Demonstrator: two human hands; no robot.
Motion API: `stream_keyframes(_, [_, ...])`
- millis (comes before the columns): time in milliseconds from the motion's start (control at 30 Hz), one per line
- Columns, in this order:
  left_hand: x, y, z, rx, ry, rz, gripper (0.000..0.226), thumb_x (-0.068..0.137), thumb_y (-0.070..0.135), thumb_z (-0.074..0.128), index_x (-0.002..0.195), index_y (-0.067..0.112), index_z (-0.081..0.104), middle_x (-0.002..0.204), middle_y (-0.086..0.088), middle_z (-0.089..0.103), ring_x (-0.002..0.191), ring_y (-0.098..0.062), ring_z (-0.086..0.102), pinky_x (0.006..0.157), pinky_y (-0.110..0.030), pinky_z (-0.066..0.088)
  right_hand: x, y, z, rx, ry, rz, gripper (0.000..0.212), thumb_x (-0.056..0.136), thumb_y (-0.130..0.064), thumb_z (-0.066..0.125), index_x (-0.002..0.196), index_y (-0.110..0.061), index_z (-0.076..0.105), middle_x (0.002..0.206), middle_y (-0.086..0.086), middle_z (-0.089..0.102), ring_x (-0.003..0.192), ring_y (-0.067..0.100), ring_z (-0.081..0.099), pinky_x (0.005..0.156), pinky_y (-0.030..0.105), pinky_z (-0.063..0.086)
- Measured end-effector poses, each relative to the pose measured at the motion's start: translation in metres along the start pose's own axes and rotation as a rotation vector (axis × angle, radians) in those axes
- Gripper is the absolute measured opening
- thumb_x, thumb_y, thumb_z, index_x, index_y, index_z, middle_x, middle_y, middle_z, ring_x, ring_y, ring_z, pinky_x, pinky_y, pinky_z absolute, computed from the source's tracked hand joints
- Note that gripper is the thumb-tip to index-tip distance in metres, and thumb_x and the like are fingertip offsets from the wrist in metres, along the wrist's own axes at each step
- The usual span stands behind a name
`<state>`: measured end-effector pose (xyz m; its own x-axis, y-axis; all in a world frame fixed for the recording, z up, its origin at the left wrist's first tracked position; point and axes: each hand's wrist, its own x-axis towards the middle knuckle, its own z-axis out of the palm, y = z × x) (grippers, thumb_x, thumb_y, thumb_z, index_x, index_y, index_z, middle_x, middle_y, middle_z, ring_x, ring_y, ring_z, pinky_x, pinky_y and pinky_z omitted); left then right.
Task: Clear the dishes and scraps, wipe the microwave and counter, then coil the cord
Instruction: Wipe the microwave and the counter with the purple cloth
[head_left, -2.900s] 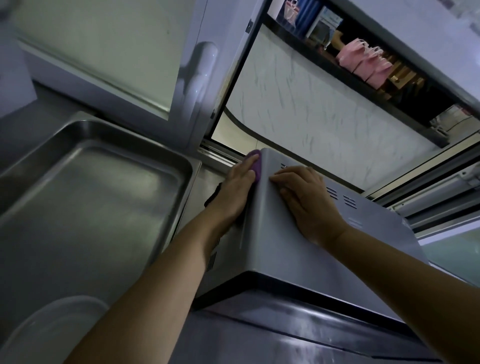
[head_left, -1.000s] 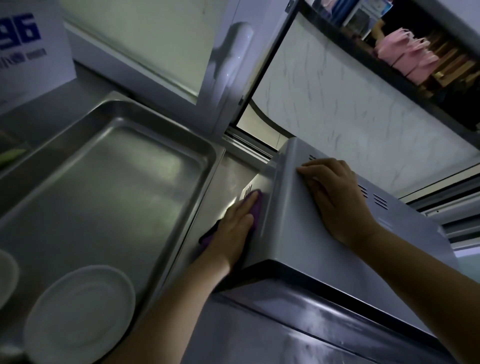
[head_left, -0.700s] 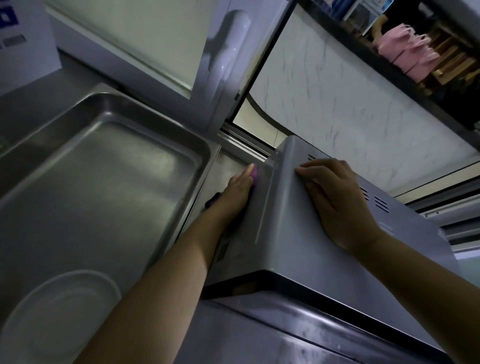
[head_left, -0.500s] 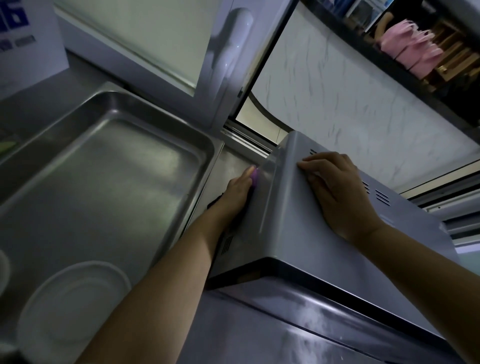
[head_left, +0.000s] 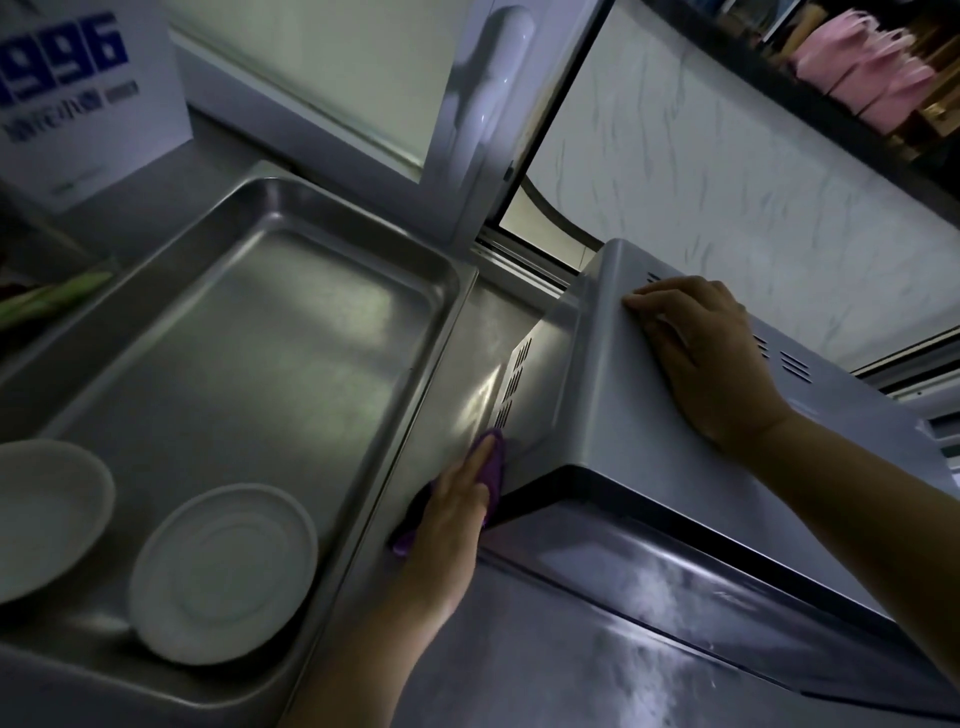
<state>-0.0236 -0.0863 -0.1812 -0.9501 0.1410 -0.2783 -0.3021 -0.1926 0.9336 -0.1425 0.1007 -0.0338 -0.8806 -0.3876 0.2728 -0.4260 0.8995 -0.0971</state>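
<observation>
A silver microwave (head_left: 597, 395) stands on the steel counter (head_left: 545, 670) at the right. My left hand (head_left: 452, 514) presses a purple cloth (head_left: 493, 467) flat against the microwave's left side, near its front lower corner, fingers straight. On the microwave's top lies my right hand (head_left: 701, 353), fingers slightly bent and pressing down. The cord is not in view.
A large steel tray (head_left: 374, 249) lies left of the microwave, holding two white plates (head_left: 223, 571) (head_left: 47, 514). Green vegetable scraps (head_left: 47, 299) lie at the far left. A white sign (head_left: 78, 98) stands at the back left; a window frame (head_left: 483, 119) rises behind.
My left hand with the cloth has slid from the rear of the microwave's left side toward the front lower corner. My right hand has stayed on top.
</observation>
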Motion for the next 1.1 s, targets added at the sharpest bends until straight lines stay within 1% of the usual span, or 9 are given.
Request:
stream_keyframes(100, [0.034, 0.007, 0.004, 0.083, -0.016, -0.054, 0.049, 0.101, 0.023, 0.027, 0.145, 0.039, 0.013, 0.151, 0.012, 0.020, 0.136, -0.002, 0.020, 0.111, -0.018, 0.007, 0.001, 0.001, 0.000, 0.009, 0.002, -0.005, 0.024, 0.094, -0.010, 0.051, 0.115, -0.006, 0.063, 0.118, 0.016, 0.059, 0.111, 0.034, 0.050, 0.096, 0.054, 0.038])
stream_keyframes(233, [0.094, 0.024, 0.013, 0.071, -0.033, -0.125, 0.051, 0.099, 0.035, 0.029, 0.147, 0.035, 0.012, 0.152, -0.003, 0.026, 0.136, -0.020, 0.029, 0.112, -0.033, 0.021, 0.002, 0.005, 0.001, 0.024, 0.013, -0.026, 0.024, 0.094, -0.011, 0.051, 0.114, -0.006, 0.064, 0.116, 0.015, 0.059, 0.109, 0.033, 0.051, 0.093, 0.055, 0.040])
stream_keyframes(367, [0.151, 0.033, 0.025, 0.026, -0.046, -0.089, 0.046, 0.094, 0.054, 0.034, 0.136, 0.039, 0.027, 0.132, 0.005, 0.044, 0.102, -0.007, 0.048, 0.083, -0.019, 0.036, 0.003, 0.010, 0.004, 0.049, 0.023, -0.042, 0.025, 0.093, -0.013, 0.051, 0.113, -0.007, 0.065, 0.114, 0.015, 0.060, 0.108, 0.033, 0.052, 0.091, 0.057, 0.041])
stream_keyframes(500, [0.190, 0.028, 0.024, 0.048, -0.145, -0.059, 0.049, 0.082, 0.067, 0.038, 0.126, 0.046, 0.038, 0.136, 0.004, 0.043, 0.119, -0.017, 0.046, 0.105, -0.045, 0.037, 0.004, 0.013, 0.004, 0.060, 0.036, -0.053, 0.024, 0.093, -0.013, 0.052, 0.111, -0.006, 0.065, 0.113, 0.014, 0.060, 0.107, 0.033, 0.053, 0.090, 0.056, 0.041])
stream_keyframes(633, [0.186, 0.022, 0.020, 0.075, -0.182, -0.071, 0.060, 0.078, 0.078, 0.033, 0.131, 0.050, 0.035, 0.145, 0.006, 0.037, 0.130, -0.016, 0.038, 0.110, -0.046, 0.028, 0.004, 0.013, 0.006, 0.054, 0.037, -0.058, 0.022, 0.092, -0.011, 0.054, 0.111, -0.006, 0.065, 0.113, 0.015, 0.060, 0.107, 0.034, 0.052, 0.090, 0.056, 0.042])
stream_keyframes(733, [0.160, 0.024, 0.016, 0.109, -0.179, -0.053, 0.056, 0.083, 0.076, 0.029, 0.132, 0.050, 0.035, 0.145, 0.009, 0.037, 0.132, -0.012, 0.035, 0.112, -0.042, 0.025, 0.003, 0.013, 0.006, 0.044, 0.035, -0.050, 0.022, 0.093, -0.011, 0.054, 0.112, -0.007, 0.064, 0.114, 0.015, 0.059, 0.108, 0.034, 0.052, 0.091, 0.056, 0.041])
stream_keyframes(833, [0.132, 0.010, 0.008, 0.160, -0.174, 0.009, 0.047, 0.095, 0.057, 0.025, 0.140, 0.044, 0.029, 0.148, 0.014, 0.031, 0.136, -0.005, 0.025, 0.114, -0.031, 0.017, 0.003, 0.010, 0.005, 0.027, 0.040, -0.043, 0.022, 0.093, -0.011, 0.053, 0.112, -0.007, 0.064, 0.114, 0.016, 0.059, 0.109, 0.034, 0.051, 0.095, 0.053, 0.039])
stream_keyframes(933, [0.108, -0.004, 0.004, 0.182, -0.122, -0.019, 0.044, 0.100, 0.045, 0.024, 0.143, 0.038, 0.028, 0.151, 0.009, 0.028, 0.137, -0.007, 0.025, 0.117, -0.034, 0.016, 0.001, 0.007, 0.003, -0.002, 0.039, -0.038, 0.023, 0.094, -0.013, 0.051, 0.112, -0.007, 0.064, 0.115, 0.017, 0.059, 0.110, 0.035, 0.051, 0.096, 0.050, 0.038])
stream_keyframes(1100, [0.049, -0.023, -0.002, 0.094, -0.069, -0.085, 0.037, 0.097, 0.052, 0.022, 0.132, 0.056, 0.034, 0.145, 0.018, 0.032, 0.133, -0.006, 0.033, 0.112, -0.036, 0.026, -0.001, 0.002, 0.000, -0.057, 0.041, -0.043, 0.024, 0.096, -0.016, 0.049, 0.114, -0.008, 0.064, 0.117, 0.016, 0.060, 0.111, 0.036, 0.051, 0.098, 0.049, 0.037])
